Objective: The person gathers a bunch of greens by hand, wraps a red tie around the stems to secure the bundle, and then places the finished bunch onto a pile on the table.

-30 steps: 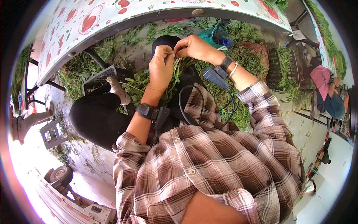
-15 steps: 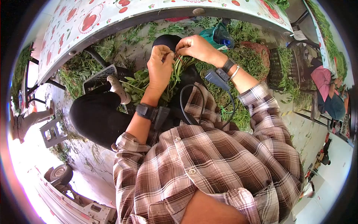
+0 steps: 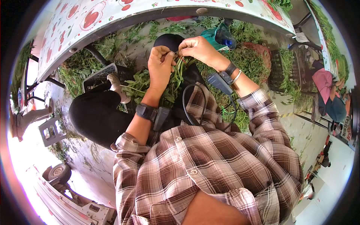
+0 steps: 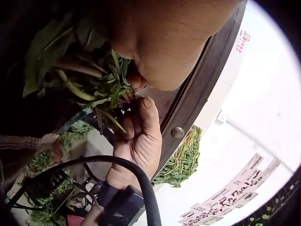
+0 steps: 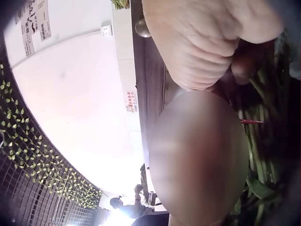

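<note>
A bundle of leafy greens (image 3: 173, 84) lies over the person's lap, its stems pointing up between both hands. A thin red tie (image 5: 251, 121) crosses the stems. The left hand (image 3: 159, 69), fingers curled, pinches the tie between thumb and forefinger at the left of the stems. Close beside it, the right hand (image 3: 202, 51) pinches the tie from the other side, its fingertips pointing down-left. In the left wrist view the right hand (image 4: 143, 148) has its thumb and forefinger close against the stems. The tie's ends are mostly hidden by fingers.
A table (image 3: 127, 17) with a fruit-print cover stands in front. Loose greens (image 3: 240, 62) cover the floor around a teal bag (image 3: 213, 36). A black crate (image 3: 99, 77) sits left, and a grey stool (image 3: 51, 131) beyond it. Another person (image 3: 330, 93) sits at far right.
The fingertips of both hands have drawn slightly apart and shifted a little to the right over the stems. The bundle stays on the lap.
</note>
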Demonstrator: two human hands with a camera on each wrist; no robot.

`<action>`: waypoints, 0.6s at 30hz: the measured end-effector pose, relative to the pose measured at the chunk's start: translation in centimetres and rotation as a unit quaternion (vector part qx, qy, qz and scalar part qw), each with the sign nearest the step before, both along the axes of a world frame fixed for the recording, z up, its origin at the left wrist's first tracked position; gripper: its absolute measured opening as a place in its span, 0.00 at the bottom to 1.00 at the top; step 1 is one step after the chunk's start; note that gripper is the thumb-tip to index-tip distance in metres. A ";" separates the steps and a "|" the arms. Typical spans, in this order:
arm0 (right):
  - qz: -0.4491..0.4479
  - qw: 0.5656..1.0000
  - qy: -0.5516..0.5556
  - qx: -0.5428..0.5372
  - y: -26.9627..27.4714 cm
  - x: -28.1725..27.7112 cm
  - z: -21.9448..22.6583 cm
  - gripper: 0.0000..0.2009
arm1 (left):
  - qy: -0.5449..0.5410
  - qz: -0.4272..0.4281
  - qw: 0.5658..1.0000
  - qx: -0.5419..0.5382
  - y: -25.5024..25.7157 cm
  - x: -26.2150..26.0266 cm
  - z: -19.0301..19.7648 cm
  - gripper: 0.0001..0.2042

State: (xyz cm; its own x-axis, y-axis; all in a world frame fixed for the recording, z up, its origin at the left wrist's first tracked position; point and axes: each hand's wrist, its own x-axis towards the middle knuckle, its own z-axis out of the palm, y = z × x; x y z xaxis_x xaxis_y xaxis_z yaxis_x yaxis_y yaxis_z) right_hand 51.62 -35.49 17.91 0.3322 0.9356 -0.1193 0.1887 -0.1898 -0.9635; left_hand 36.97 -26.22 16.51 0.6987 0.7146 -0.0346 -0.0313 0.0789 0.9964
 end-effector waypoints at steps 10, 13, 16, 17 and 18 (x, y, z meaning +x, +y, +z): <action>-0.019 0.998 0.049 0.017 -0.3 0.1 -0.1 0.07 | -0.015 0.007 0.999 -0.037 0.0 0.0 -0.1 0.06; 0.020 0.999 -0.038 -0.014 -0.5 -0.3 1.2 0.09 | -0.017 0.008 0.999 -0.049 -0.1 0.0 -0.2 0.06; 0.031 0.979 -0.194 -0.050 -0.6 -1.3 1.7 0.10 | -0.017 0.003 0.999 -0.043 -0.1 0.0 -0.1 0.06; 0.030 0.979 -0.194 -0.050 -0.6 -1.4 1.2 0.10 | -0.017 0.003 0.999 -0.043 -0.2 0.0 0.0 0.06; 0.003 0.982 -0.184 -0.032 -0.5 -1.6 0.8 0.10 | -0.017 0.007 0.999 -0.047 -0.3 0.0 0.0 0.06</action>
State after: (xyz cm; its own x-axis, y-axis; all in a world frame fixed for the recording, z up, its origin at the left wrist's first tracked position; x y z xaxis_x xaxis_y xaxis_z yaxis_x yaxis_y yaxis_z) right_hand 50.03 -35.98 18.66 0.3578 0.9324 -0.0501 0.5235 -0.2448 -0.8161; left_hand 36.96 -26.54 16.55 0.6911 0.7185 -0.0784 -0.0661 0.1708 0.9831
